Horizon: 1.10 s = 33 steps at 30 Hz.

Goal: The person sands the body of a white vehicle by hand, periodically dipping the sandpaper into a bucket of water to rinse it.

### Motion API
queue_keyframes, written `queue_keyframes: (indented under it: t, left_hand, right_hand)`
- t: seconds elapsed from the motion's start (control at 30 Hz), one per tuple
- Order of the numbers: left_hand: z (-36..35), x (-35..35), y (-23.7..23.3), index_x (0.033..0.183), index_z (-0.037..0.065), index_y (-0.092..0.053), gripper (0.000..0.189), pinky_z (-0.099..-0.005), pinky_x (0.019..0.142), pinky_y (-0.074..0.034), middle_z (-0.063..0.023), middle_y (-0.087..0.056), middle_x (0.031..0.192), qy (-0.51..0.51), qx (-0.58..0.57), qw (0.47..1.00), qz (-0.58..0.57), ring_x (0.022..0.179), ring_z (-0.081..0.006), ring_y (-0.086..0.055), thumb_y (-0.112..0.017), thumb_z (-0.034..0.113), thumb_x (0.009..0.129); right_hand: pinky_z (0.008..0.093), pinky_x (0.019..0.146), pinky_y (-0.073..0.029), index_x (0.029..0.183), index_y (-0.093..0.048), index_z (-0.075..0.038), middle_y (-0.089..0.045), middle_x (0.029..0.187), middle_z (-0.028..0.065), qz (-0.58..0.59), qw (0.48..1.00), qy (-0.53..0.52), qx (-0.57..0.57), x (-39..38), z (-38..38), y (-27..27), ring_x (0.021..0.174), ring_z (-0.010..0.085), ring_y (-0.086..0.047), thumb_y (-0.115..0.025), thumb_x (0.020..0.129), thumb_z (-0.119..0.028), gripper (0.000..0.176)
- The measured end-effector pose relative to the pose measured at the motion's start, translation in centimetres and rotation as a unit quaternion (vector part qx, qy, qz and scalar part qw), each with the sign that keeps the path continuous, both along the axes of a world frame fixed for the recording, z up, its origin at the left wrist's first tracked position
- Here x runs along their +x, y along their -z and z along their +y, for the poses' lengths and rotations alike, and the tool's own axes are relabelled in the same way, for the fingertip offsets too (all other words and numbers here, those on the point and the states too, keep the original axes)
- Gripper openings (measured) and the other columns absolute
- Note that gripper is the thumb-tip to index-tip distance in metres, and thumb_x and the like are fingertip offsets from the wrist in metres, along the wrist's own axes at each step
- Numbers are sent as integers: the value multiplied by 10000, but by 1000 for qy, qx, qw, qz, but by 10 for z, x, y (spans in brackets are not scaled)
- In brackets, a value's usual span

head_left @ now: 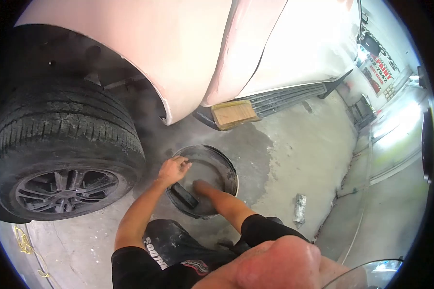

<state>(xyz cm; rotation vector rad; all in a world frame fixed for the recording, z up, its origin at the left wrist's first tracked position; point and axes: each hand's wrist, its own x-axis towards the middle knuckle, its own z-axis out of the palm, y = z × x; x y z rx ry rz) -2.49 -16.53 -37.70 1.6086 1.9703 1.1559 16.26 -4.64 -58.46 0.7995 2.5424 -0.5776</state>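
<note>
A round black bucket (229, 168) of grey, murky water stands on the concrete floor below the car's fender. My left hand (173, 168) lies over the bucket's left rim with its fingers curled; I cannot see whether it grips anything. My right hand (202, 187) is dipped into the water, which hides its fingers. A black rectangular block (184, 195) lies at the near-left rim, between my two forearms and just below my left hand.
A pinkish sanded car body (178, 53) hangs over the bucket, with the front tyre (62, 144) at left. A wooden block (234, 113) sits under the sill. A crumpled grey scrap (299, 208) lies on the floor at right. My knees are in the foreground.
</note>
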Motion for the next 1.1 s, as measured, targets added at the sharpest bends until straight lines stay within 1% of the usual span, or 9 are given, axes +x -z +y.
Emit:
queue_keyframes:
  t: [0.1, 0.27, 0.37, 0.6, 0.67, 0.73, 0.93, 1.03, 1.1]
  left_hand:
    - [0, 1, 6, 1081, 37, -719, 332, -425, 834, -555, -128, -727, 1017, 4, -7, 1000, -12, 914, -317, -714, -692, 335, 938]
    - [1, -1, 2, 1063, 34, -718, 307, -419, 811, -565, -138, -727, 1015, -16, -8, 999, -30, 908, -305, -723, -685, 317, 947]
    - [-1, -2, 2, 1058, -5, -714, 272, -381, 704, -563, -159, -719, 932, -9, 56, 998, -29, 726, -276, -705, -706, 243, 946]
    - [-5, -4, -5, 996, 22, -713, 191, -435, 738, -556, -165, -710, 934, -5, 80, 991, -105, 798, -335, -705, -682, 204, 948]
    - [-4, -6, -4, 1000, 22, -710, 180, -431, 739, -553, -166, -709, 928, -3, 81, 991, -105, 809, -339, -704, -685, 191, 944]
    - [-2, -5, 4, 1005, 22, -706, 174, -425, 735, -551, -166, -708, 922, -2, 100, 990, -99, 816, -341, -702, -687, 183, 941]
    - [-6, -1, 9, 1020, 26, -701, 178, -411, 726, -545, -166, -705, 914, -15, 117, 988, -96, 802, -339, -691, -695, 182, 935]
    - [-3, -6, 6, 1015, 27, -706, 175, -414, 719, -540, -170, -702, 909, -12, 124, 987, -98, 776, -336, -683, -696, 181, 934]
    - [-6, -7, 4, 1013, 23, -708, 167, -413, 709, -537, -172, -698, 900, -9, 123, 989, -79, 761, -333, -679, -695, 169, 933]
  right_hand:
    - [472, 831, -551, 1071, -737, -17, -734, 1052, 205, -142, 980, -133, -40, 8, -12, -33, 959, 378, -714, -646, 850, -123, 261]
    - [484, 868, -535, 1047, -723, -1, -717, 1044, 248, 42, 997, -57, 12, 6, -7, -16, 1012, 405, -691, -633, 821, -72, 254]
    - [521, 840, -535, 1103, -697, -12, -704, 1016, 262, 57, 997, -43, 15, -2, 24, 6, 950, 439, -682, -639, 830, -111, 296]
    - [507, 881, -538, 1236, -679, -48, -709, 1057, 242, 216, 962, -160, 37, 20, 22, -283, 990, 442, -675, -609, 831, -85, 413]
    - [460, 867, -567, 1243, -693, -64, -704, 1098, 177, 208, 948, -162, 181, 21, 8, -384, 960, 372, -699, -637, 804, -45, 442]
    - [457, 908, -549, 1290, -675, -100, -665, 1249, 116, 197, 876, -236, 370, 25, 9, -472, 1040, 320, -674, -635, 835, -69, 459]
    - [485, 1026, -435, 1320, -618, -7, -615, 1210, 106, 108, 550, -370, 741, -14, 2, -667, 1156, 300, -576, -613, 864, -112, 468]
    - [543, 1154, -356, 1418, -566, -69, -556, 1442, 113, 39, 526, -334, 781, -27, 15, -694, 1381, 290, -494, -585, 870, -6, 552]
    - [579, 1153, -340, 1343, -588, 18, -585, 1369, 183, 39, 523, -353, 774, -39, 13, -702, 1339, 341, -510, -552, 926, -77, 429]
